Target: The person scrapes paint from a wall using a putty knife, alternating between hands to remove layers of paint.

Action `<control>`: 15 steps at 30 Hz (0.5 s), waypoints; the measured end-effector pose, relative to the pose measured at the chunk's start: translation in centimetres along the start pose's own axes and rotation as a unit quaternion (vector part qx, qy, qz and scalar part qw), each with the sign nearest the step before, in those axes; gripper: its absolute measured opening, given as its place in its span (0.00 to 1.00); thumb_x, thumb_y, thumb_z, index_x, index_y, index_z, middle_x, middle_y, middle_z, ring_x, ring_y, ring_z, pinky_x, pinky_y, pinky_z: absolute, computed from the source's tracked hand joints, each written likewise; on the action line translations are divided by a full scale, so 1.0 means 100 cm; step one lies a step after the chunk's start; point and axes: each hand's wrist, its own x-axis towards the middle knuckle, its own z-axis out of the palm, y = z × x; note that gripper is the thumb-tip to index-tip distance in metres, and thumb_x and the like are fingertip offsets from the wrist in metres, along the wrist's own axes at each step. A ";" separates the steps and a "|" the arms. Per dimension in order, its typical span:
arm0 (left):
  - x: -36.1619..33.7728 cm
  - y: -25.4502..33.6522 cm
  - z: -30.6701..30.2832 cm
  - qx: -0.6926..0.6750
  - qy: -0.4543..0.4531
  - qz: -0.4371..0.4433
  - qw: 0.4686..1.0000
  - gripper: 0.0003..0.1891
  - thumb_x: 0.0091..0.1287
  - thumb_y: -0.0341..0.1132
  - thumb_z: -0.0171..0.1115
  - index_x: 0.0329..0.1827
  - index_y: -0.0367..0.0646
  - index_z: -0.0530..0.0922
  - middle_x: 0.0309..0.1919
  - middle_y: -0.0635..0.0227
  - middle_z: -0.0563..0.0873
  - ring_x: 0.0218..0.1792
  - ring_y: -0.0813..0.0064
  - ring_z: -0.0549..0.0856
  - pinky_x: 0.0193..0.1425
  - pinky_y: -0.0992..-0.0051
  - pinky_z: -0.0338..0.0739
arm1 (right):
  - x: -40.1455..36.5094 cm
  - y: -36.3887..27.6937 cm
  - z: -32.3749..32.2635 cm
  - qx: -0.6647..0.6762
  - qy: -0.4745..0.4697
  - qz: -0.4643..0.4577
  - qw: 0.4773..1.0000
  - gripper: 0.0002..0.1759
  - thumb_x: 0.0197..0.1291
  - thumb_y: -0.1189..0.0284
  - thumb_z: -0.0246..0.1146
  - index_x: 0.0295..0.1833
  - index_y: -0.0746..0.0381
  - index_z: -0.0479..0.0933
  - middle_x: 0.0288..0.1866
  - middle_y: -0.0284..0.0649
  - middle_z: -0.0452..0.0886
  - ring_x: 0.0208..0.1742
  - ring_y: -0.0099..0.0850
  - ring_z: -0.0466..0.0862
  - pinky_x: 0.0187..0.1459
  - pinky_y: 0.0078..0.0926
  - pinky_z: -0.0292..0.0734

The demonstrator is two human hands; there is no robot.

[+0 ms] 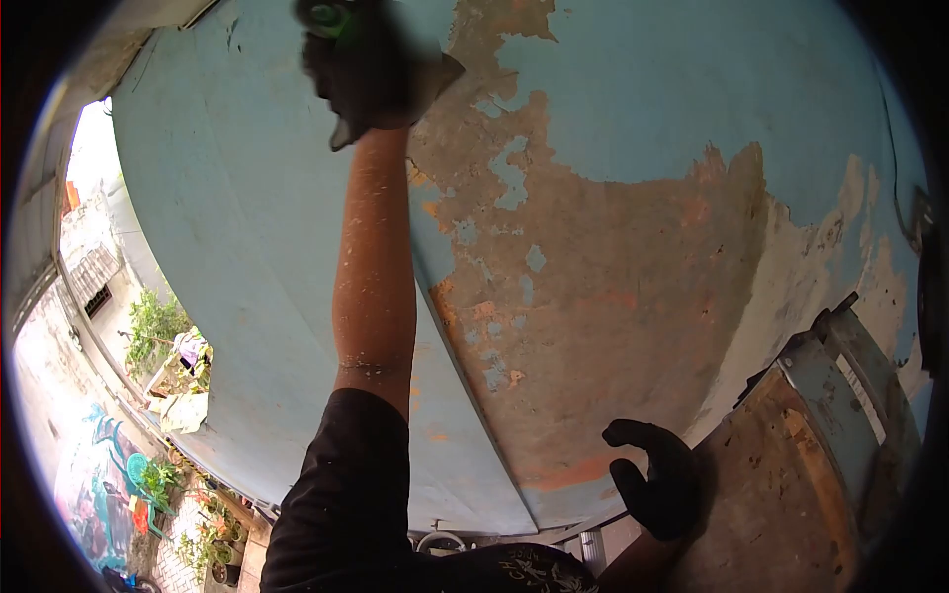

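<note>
My left hand, in a dark glove, is raised high against the wall at the top of the view. Its fingers are wrapped round a tool with a green part, blurred by motion. Light flecks dot the bare forearm. Lower right, my right hand wears a black glove; thumb and fingers curve apart with a gap between them and nothing in it. The blue wall paint is flaked off over a broad brown patch, with small blue scraps left in it.
A worn board with a metal frame stands at the lower right. A narrow dark seam runs down the wall. Potted plants and a paved path lie outside at the lower left. A cable hangs at the far right.
</note>
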 end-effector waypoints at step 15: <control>-0.063 -0.005 0.031 -0.086 -0.191 -0.030 0.977 0.30 0.63 0.60 0.63 0.48 0.38 0.81 0.47 0.40 0.87 0.57 0.42 0.84 0.66 0.53 0.76 | -0.008 -0.002 -0.001 0.029 -0.006 0.044 0.999 0.25 0.51 0.86 0.62 0.58 0.68 0.78 0.53 0.47 0.85 0.58 0.39 0.84 0.62 0.35 0.76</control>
